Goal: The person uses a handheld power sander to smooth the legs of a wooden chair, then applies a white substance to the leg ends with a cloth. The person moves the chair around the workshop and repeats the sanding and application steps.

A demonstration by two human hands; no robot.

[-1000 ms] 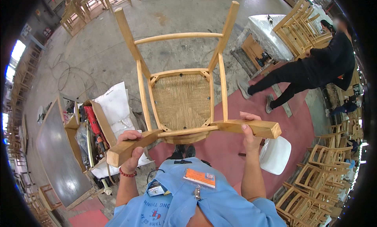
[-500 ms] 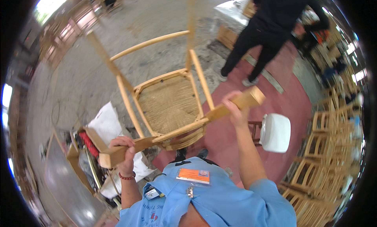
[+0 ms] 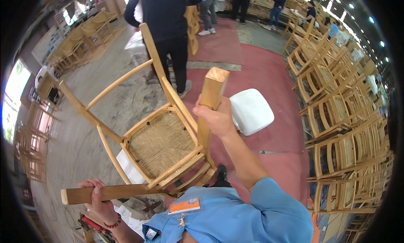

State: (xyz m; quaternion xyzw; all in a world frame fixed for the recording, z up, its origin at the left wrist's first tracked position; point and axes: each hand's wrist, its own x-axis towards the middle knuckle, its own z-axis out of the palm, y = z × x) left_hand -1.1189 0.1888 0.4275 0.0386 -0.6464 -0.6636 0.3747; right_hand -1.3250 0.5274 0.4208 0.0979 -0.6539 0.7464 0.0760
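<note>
A light wooden chair (image 3: 139, 175) with a woven seat (image 3: 162, 142) hangs in front of me, its underside showing and two legs pointing away. My left hand (image 3: 97, 196) is wrapped round one chair leg, near its squared end. Another leg, thick and squared, rises on the right with my right hand (image 3: 216, 116) closed round it. The curved slats of the backrest show partly beneath the seat frame, close to my body.
A white-topped stool (image 3: 252, 112) stands on the red floor mat (image 3: 273, 154) at right. Rows of stacked wooden chairs (image 3: 336, 112) line the right side. A person in black (image 3: 165, 24) stands just beyond the chair. Other people (image 3: 275, 9) are farther back. White sheeting (image 3: 128, 167) lies low at left.
My view has swung to the right, bringing the chair rows and more people in. The chair has tilted, its right-hand leg now pointing up and away. Both hands keep their hold.
</note>
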